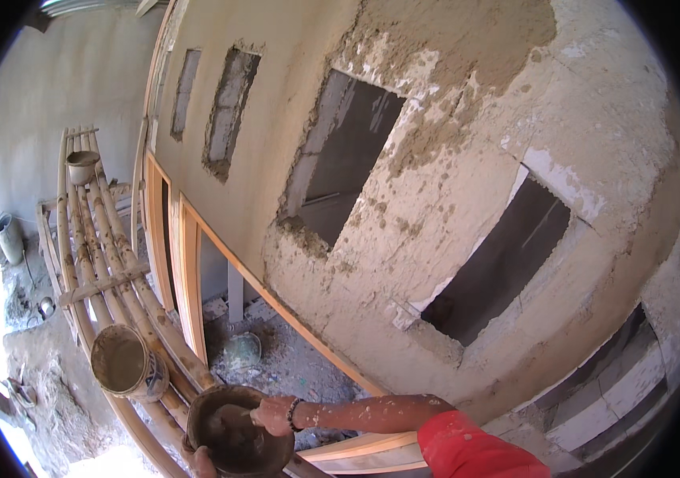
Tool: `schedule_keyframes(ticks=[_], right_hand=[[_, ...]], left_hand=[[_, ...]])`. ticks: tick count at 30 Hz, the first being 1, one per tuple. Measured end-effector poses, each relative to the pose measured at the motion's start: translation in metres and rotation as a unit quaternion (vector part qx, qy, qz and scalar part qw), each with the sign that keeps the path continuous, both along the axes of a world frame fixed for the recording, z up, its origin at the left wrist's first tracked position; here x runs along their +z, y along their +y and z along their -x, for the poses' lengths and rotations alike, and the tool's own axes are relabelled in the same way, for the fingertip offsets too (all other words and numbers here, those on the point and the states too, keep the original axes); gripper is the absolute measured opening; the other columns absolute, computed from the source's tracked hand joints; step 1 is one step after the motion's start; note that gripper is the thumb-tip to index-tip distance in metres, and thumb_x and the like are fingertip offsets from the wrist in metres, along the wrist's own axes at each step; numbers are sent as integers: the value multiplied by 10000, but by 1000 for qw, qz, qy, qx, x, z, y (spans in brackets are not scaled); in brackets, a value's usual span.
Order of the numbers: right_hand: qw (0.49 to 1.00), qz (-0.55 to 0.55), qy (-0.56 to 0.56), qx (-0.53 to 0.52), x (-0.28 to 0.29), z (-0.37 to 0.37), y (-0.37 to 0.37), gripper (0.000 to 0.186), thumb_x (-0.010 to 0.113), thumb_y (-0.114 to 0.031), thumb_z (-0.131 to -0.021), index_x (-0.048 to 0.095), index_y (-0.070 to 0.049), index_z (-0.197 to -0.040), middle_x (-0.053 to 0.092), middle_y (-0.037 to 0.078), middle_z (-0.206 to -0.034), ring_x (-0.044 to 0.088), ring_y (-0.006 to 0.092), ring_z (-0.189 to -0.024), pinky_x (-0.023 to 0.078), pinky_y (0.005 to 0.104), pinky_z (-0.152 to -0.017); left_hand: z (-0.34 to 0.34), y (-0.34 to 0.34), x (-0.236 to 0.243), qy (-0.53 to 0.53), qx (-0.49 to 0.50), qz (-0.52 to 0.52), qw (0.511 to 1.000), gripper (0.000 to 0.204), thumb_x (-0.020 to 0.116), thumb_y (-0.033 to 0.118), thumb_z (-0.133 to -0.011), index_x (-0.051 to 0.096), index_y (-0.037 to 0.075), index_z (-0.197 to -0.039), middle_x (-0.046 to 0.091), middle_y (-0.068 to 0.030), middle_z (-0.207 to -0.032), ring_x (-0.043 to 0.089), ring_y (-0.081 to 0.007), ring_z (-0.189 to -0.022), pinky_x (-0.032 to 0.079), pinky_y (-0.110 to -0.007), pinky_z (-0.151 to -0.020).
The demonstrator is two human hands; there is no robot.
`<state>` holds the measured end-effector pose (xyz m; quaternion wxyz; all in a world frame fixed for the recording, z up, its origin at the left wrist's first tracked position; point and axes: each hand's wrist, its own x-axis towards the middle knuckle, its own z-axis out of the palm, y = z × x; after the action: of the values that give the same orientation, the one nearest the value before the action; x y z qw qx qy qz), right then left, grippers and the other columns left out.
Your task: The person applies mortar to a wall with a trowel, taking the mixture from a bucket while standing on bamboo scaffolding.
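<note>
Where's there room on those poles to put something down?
On the poles, between the far pail and the wooden crosspiece, though gaps show; a shorter stretch runs from there to the pale bucket. The near end is crowded: bucket, dark bowl, right hand over it, left hand at its rim.

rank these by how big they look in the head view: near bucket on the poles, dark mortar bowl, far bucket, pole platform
Largest to smallest:
1. Pole platform
2. Dark mortar bowl
3. Near bucket
4. Far bucket, though distance makes its true size unsure
</note>
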<state>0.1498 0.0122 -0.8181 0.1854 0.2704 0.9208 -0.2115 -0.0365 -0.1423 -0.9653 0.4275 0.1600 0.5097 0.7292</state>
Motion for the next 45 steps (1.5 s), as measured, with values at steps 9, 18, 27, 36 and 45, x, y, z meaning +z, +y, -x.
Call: schedule_keyframes(ticks=[9, 18, 27, 36, 45], right_hand=[[994, -89, -48, 29, -60, 3, -47, 175, 510, -127, -871, 642, -46, -955, 704, 166, -872, 701, 330, -859, 561, 444, -724], [981, -13, -157, 117, 19, -6, -42, 180, 554, -110, -834, 671, -34, -948, 699, 171, -880, 695, 336, -887, 553, 438, -794], [975, -12, -190, 111, -37, 5, -31, 186, 559, -119, -850, 666, -50, -985, 695, 172, -966, 679, 356, -946, 555, 482, -777], [982, -121, -134, 49, 9, 37, -11, 212, 556, -161, -876, 601, -66, -1060, 674, 170, -923, 667, 389, -946, 549, 496, -795], [935, -246, -218, 132, -46, 79, -36, 173, 602, -181, -838, 729, -107, -929, 711, 102, -922, 690, 307, -926, 551, 440, -754]], left_hand=[[-2, 3, 31, 33, -59, 145, 987, 610, 538, 18, -693, 463, -63, -1292, 599, -150, -1122, 588, -223, -981, 471, -310, -880], [13, -6, 8, 40, -52, 112, 992, 543, 538, -10, -686, 510, -63, -1226, 645, -123, -1069, 614, -184, -993, 481, -290, -881], [4, -7, 10, 62, -40, 105, 992, 547, 549, 27, -695, 514, -51, -1235, 634, -152, -1100, 606, -227, -1031, 476, -321, -905], [10, -8, 22, 82, -65, 117, 988, 536, 545, 52, -698, 521, -41, -1225, 628, -153, -1086, 600, -230, -1014, 478, -311, -883], [6, -12, 15, 130, -31, 96, 986, 486, 561, 64, -693, 552, -35, -1168, 636, -146, -1021, 606, -218, -972, 481, -310, -864]])
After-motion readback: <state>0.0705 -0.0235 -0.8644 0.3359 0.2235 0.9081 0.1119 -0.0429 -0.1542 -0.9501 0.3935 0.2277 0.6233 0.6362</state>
